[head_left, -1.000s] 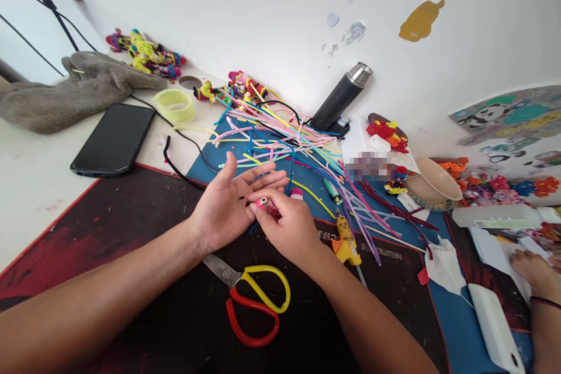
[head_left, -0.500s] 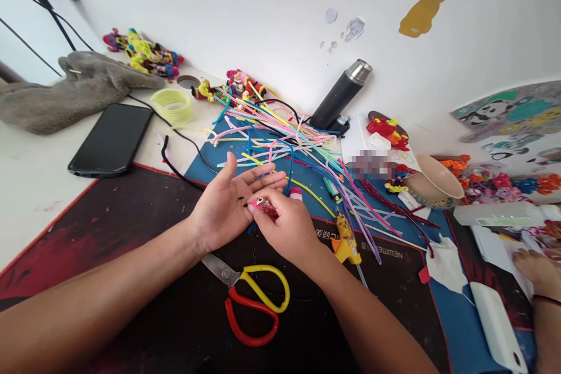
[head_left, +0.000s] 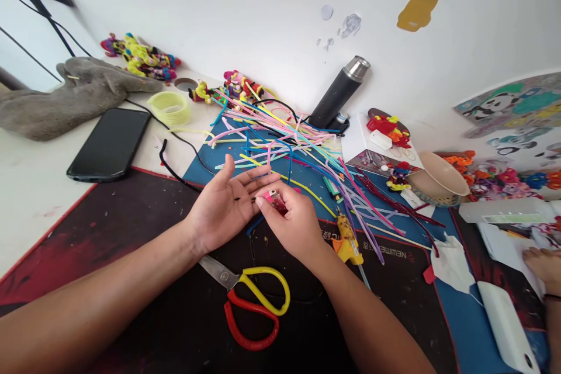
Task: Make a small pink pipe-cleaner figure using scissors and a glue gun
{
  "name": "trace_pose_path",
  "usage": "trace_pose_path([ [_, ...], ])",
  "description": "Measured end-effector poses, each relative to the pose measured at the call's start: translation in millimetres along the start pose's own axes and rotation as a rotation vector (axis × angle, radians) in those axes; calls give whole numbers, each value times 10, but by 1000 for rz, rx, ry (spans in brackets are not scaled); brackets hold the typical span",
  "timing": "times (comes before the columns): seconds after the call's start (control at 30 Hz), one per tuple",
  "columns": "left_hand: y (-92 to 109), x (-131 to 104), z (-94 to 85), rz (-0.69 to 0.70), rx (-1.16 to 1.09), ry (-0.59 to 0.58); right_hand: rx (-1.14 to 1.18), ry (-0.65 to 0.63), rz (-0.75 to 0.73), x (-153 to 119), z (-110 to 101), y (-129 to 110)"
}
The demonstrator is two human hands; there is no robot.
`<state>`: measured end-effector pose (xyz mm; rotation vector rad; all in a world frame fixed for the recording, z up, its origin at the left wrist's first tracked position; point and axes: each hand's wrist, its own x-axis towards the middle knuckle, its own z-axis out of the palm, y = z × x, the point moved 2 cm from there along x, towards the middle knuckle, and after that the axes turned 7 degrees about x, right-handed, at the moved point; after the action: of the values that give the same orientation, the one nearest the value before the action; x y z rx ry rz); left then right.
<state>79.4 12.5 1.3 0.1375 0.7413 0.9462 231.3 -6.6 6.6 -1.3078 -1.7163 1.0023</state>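
Note:
My left hand [head_left: 221, 205] is held palm up with its fingers stretched out. Tiny black bits [head_left: 237, 199] lie on that palm. Over its fingers, my right hand [head_left: 294, 223] pinches a small pink-and-red thing [head_left: 276, 201] with a round white spot; my fingers cover part of it, and its kind cannot be made out. Below both hands, scissors [head_left: 258, 286] with one yellow and one red handle lie on the dark mat [head_left: 175, 315]. A yellow glue gun [head_left: 348, 239] rests to the right of my right hand.
Colourful pipe cleaners [head_left: 272, 140] spread behind my hands. A phone [head_left: 109, 144], a yellow coil [head_left: 170, 108] and a grey plush [head_left: 65, 96] are at left. A black flask [head_left: 337, 93] leans by the wall. Another person's hand [head_left: 543, 269] is at far right.
My right hand has moved slightly right, with the pink-and-red thing, away from the middle of my left palm. The left hand stays open. The view has shifted a little.

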Motion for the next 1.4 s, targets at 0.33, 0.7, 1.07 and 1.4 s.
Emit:
trace_pose_path([
  [0.33, -17, 72, -96, -12, 46, 13, 77, 111, 24, -16, -156, 74],
  [0.7, -4, 44, -39, -39, 110, 20, 80, 126, 41, -37, -237, 104],
  [1.07, -31, 55, -102, -89, 163, -34, 91, 120, 42, -40, -241, 137],
  [1.4, -102, 60, -172, 23, 405, -178, 85, 120, 43, -49, -240, 160],
])
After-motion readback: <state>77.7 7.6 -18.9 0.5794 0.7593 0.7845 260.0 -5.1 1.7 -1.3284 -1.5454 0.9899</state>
